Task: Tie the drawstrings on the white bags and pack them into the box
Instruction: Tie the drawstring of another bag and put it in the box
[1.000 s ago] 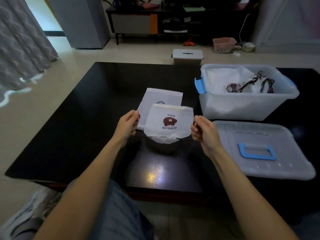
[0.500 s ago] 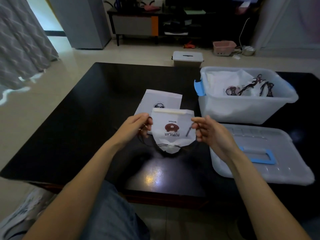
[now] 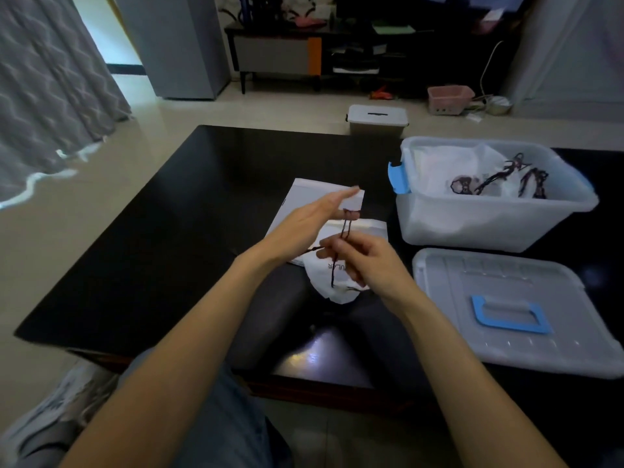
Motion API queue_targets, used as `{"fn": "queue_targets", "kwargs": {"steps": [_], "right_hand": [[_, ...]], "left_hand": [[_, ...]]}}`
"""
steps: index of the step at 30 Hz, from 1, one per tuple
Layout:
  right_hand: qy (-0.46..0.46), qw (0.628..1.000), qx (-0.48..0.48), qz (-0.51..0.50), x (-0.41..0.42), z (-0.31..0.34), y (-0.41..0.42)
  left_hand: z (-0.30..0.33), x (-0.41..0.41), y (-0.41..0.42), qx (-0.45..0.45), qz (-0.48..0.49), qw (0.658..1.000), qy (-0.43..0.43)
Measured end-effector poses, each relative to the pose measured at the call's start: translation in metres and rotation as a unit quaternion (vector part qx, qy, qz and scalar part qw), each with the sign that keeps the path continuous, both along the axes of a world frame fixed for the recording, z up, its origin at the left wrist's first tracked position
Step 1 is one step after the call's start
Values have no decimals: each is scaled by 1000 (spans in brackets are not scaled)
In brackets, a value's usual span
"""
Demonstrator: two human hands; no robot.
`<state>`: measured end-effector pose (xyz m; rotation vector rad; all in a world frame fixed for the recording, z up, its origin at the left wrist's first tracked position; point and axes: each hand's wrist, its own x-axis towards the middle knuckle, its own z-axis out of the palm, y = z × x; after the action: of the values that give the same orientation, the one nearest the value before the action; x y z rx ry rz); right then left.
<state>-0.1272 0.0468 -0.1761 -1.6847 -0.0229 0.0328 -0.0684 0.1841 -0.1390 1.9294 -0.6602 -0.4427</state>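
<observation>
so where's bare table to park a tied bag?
Free: the black table left of the flat bag, and the far strip behind it. Crowded: right side, filled by the box and its lid; centre by both hands.

On the floor beyond your black table [image 3: 169, 231] stands a small lidded grey container [image 3: 377, 119]. Farther back, you see a pink basket [image 3: 449, 100] just beside a low dark cabinet [image 3: 287, 49] with an orange panel. A grey patterned curtain [image 3: 50, 89] hangs at your left, and a grey appliance [image 3: 182, 45] stands near the doorway. A grey shoe [image 3: 50, 423] shows at bottom left.
</observation>
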Motion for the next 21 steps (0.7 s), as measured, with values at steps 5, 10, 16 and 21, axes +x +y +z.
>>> {"fn": "queue_targets", "kwargs": {"steps": [5, 10, 16, 21], "right_hand": [[11, 997, 47, -53, -1, 1, -19], [58, 980, 187, -44, -1, 2, -35], [-57, 998, -16, 34, -7, 0, -50], [-180, 951, -251, 20, -7, 1, -48]], "left_hand": [[-32, -5, -1, -62, 39, 991, 109], [-50, -19, 3, -54, -10, 987, 149], [-58, -16, 9, -55, 42, 994, 84], [-60, -18, 9, -160, 96, 968, 170]]}}
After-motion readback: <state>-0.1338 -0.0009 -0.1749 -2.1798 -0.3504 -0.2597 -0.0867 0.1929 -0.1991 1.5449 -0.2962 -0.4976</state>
